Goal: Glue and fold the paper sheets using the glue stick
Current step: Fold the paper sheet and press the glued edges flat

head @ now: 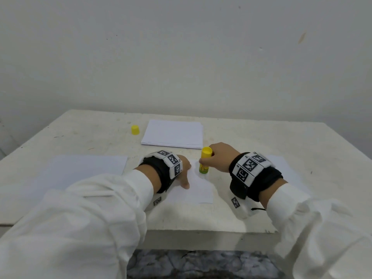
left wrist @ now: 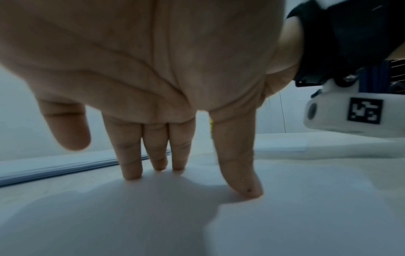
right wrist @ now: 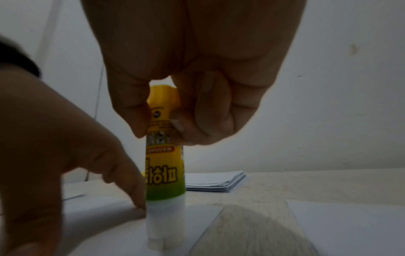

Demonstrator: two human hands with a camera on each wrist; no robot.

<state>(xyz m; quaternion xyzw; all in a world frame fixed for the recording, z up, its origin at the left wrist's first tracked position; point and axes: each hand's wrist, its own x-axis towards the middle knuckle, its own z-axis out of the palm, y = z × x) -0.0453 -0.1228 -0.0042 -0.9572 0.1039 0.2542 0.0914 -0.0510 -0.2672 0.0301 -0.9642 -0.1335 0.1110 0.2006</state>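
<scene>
The glue stick [head: 205,161] stands nearly upright, glue end down, its long axis almost square to the paper sheet [head: 193,190] beneath it, so the coming stroke, as I judge it, runs along the sheet's far right part while the tube stays vertical. The right hand [head: 218,158] pinches the tube from above, thumb and fingers curled round the upper, yellow half; the translucent white collar and the pale glue tip touch the paper in the right wrist view. The left hand [head: 182,168] lies just beside the stick on its left, fingers [left wrist: 131,166] straight and spread, tips pressing the sheet flat — the nearer hand to the paper, and the one that keeps it from sliding. The tube is smooth plastic, yellow shading to green, with printed lettering; the sheet is thin, white and matte, and looks already folded along its left edge, though the blur leaves that unsure. Farther out, the yellow cap [head: 135,130] sits apart on the table [head: 80,129], a rough, pale, speckled slab — beside it a neat stack of sheets [head: 173,133], and a loose sheet [head: 86,168] to the left.
</scene>
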